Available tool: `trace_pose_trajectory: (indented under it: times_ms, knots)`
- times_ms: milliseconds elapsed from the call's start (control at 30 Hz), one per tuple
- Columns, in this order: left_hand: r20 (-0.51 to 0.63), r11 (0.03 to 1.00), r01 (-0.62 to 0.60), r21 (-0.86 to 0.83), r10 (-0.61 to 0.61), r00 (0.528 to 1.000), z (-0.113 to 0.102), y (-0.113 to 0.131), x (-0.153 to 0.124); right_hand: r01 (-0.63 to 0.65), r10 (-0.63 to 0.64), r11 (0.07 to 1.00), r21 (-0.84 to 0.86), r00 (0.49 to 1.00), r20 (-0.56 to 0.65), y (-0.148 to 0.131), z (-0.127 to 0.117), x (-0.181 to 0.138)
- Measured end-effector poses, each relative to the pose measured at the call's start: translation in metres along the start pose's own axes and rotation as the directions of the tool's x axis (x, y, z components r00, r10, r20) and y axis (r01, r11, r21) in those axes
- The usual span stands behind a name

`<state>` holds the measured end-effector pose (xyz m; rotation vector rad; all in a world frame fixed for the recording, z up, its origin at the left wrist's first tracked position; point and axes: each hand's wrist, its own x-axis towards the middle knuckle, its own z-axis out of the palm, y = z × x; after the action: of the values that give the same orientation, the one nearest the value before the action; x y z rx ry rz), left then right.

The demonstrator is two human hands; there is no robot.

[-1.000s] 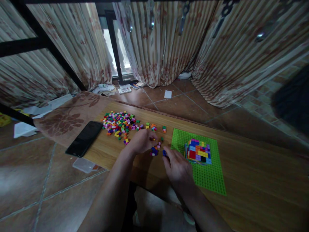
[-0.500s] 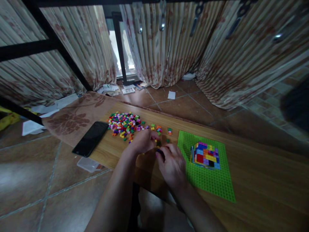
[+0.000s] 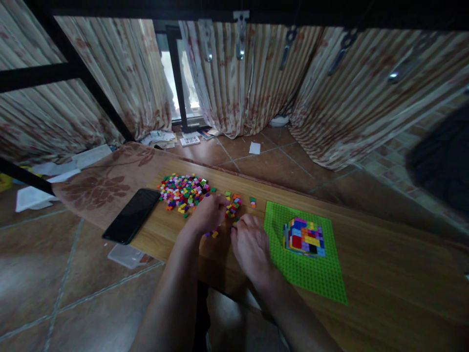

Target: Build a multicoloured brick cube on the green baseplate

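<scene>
My left hand (image 3: 208,213) is over the table beside a small group of toy bricks (image 3: 232,208). Its fingers are bent together, and anything between them is hidden. Close by on the right, my right hand (image 3: 252,244) is closed in a pinch, with a small dark brick (image 3: 234,225) partly showing at the fingertips. A few loose bricks (image 3: 212,234) lie under my left wrist. Farther right, a block built of many-coloured bricks (image 3: 306,238) stands on a green baseplate (image 3: 304,276).
A heap of small coloured bricks (image 3: 183,190) lies left of my hands on the wooden table (image 3: 384,264). Beside it is a black phone (image 3: 132,216). A couple of bricks (image 3: 252,202) sit near the baseplate. A clear plastic box (image 3: 126,255) is on the floor below.
My left hand has moved slightly left, away from the right hand, uncovering more of the small brick group and loose bricks below. The whole view has shifted slightly.
</scene>
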<state>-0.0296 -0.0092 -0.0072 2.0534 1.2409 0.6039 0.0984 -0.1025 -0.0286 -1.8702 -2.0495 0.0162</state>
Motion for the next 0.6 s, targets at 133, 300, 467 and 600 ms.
trace_pose_trajectory:
  times_ms: [133,300,467,600]
  knots:
    - [0.019,0.993,-0.066,-0.102,0.069,0.997,-0.001,0.003,0.001,-0.030,0.031,0.999,0.046,0.999,-0.019,0.006,0.000,0.000]
    - [0.216,0.900,0.087,-0.426,0.008,0.976,0.005,0.013,-0.003,-0.090,0.114,0.970,0.225,0.989,-0.098,0.018,-0.017,-0.001]
    - [0.462,0.578,0.369,-0.727,0.014,0.887,0.014,0.034,-0.008,-0.056,0.146,0.963,0.264,0.931,-0.333,0.028,-0.041,-0.006]
    - [0.459,0.421,0.412,-0.808,0.012,0.889,0.025,0.045,-0.008,0.028,0.073,0.966,0.255,0.923,-0.377,0.038,-0.052,-0.013]
